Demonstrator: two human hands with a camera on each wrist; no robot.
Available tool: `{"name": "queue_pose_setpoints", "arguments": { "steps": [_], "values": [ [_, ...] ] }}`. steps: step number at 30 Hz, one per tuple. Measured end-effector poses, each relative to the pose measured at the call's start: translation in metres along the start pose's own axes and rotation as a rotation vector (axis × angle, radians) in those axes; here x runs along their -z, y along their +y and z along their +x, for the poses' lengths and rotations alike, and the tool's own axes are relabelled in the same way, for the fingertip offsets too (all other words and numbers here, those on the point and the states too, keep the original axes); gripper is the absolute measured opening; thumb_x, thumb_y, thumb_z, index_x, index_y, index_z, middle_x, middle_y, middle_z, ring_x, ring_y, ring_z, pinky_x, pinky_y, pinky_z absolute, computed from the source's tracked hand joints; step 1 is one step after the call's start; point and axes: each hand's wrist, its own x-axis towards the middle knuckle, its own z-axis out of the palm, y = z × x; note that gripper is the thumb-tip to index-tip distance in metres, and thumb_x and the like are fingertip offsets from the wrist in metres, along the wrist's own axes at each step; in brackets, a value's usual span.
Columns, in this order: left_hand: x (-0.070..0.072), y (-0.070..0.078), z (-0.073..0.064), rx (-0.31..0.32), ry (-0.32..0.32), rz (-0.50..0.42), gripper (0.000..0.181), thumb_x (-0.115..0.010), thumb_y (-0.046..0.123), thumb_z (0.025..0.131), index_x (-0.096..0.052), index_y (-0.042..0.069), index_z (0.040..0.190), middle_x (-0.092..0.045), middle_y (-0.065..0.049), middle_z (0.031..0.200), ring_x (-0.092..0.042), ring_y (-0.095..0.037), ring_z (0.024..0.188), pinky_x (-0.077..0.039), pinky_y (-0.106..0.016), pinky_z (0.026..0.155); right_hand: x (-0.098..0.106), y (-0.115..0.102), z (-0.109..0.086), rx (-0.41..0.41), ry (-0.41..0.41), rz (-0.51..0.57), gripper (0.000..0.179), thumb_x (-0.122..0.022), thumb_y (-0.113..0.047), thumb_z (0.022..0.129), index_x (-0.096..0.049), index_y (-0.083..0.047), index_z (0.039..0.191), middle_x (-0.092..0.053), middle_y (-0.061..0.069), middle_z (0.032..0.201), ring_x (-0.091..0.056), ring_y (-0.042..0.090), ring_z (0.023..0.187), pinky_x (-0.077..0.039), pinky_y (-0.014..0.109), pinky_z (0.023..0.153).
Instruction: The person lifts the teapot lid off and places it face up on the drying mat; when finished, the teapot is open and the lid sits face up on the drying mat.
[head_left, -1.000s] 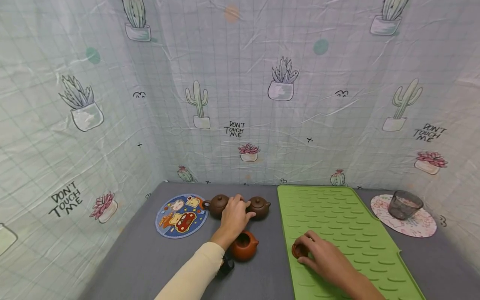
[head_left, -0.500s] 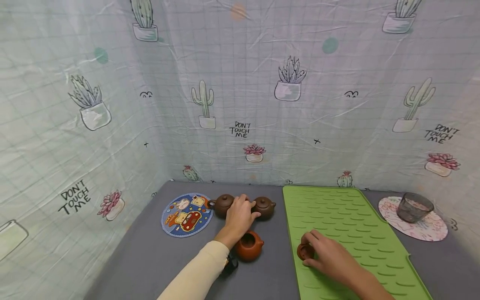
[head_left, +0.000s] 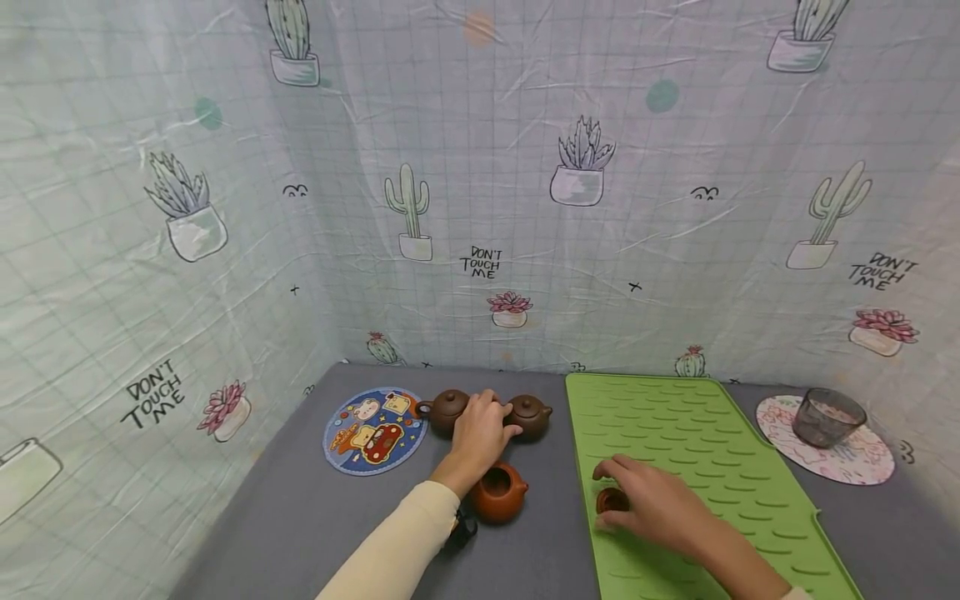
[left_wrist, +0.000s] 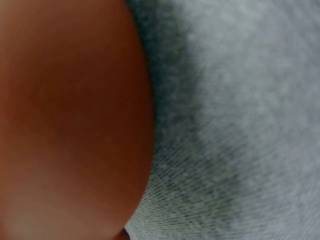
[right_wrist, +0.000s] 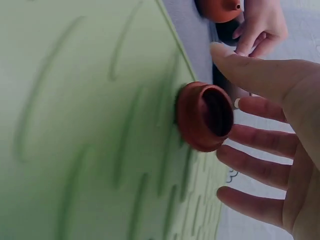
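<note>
On the green ridged mat [head_left: 675, 433], a reddish-brown teapot lid [right_wrist: 192, 117] lies with its hollow underside up. My right hand [head_left: 652, 504] is spread around this lid, its fingers straight and apart from it in the right wrist view. My left hand [head_left: 480, 433] reaches between two dark brown lidded teapots, one at its left [head_left: 447, 414] and one at its right [head_left: 530, 419]; what its fingertips touch is hidden. Below that hand stands an orange-brown teapot [head_left: 498, 504] with its top uncovered. A blurred brown-orange curve [left_wrist: 70, 120] fills much of the left wrist view.
A round blue cartoon mat [head_left: 375, 433] lies at the left on the grey tabletop [head_left: 300, 525]. To the far right, a smoky clear cup [head_left: 827, 417] stands on a pink-and-white oval mat [head_left: 825, 467]. A printed cactus curtain [head_left: 480, 208] rises behind and at the sides.
My right hand has let go of the teapot lid, and its fingers have spread away from it. The left hand stays between the brown teapots. The head view has shifted slightly.
</note>
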Motion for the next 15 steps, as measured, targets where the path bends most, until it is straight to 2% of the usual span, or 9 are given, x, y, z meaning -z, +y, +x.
{"name": "queue_pose_setpoints", "arguments": {
  "steps": [3,8,15],
  "values": [
    [0.001,-0.001,0.0,-0.009,0.003,0.007,0.044,-0.079,0.041,0.087,-0.075,0.019,0.126,-0.066,-0.006,0.115,-0.061,-0.023,0.098,-0.06,-0.038,0.078,0.005,-0.005,0.011,0.015,0.011,-0.023,0.04,-0.082,-0.046,0.082,-0.068,-0.024,0.113,-0.067,-0.007,0.108,-0.067,0.01,0.088,-0.051,0.029,0.065],
    [-0.001,-0.002,0.0,-0.033,0.012,0.028,0.044,-0.079,0.042,0.086,-0.076,0.019,0.124,-0.067,-0.005,0.112,-0.06,-0.022,0.095,-0.06,-0.036,0.076,0.012,-0.012,0.033,0.12,0.12,-0.12,0.035,-0.083,-0.037,0.084,-0.069,-0.021,0.112,-0.068,-0.003,0.109,-0.068,0.015,0.091,-0.053,0.029,0.066],
    [-0.001,-0.002,0.001,-0.038,0.016,0.069,0.045,-0.078,0.044,0.087,-0.076,0.02,0.124,-0.066,-0.004,0.111,-0.06,-0.021,0.094,-0.059,-0.034,0.075,0.02,-0.025,0.072,0.199,0.22,-0.161,0.035,-0.083,-0.031,0.086,-0.069,-0.019,0.115,-0.067,-0.001,0.11,-0.066,0.012,0.089,-0.053,0.025,0.068]
  ]
}}
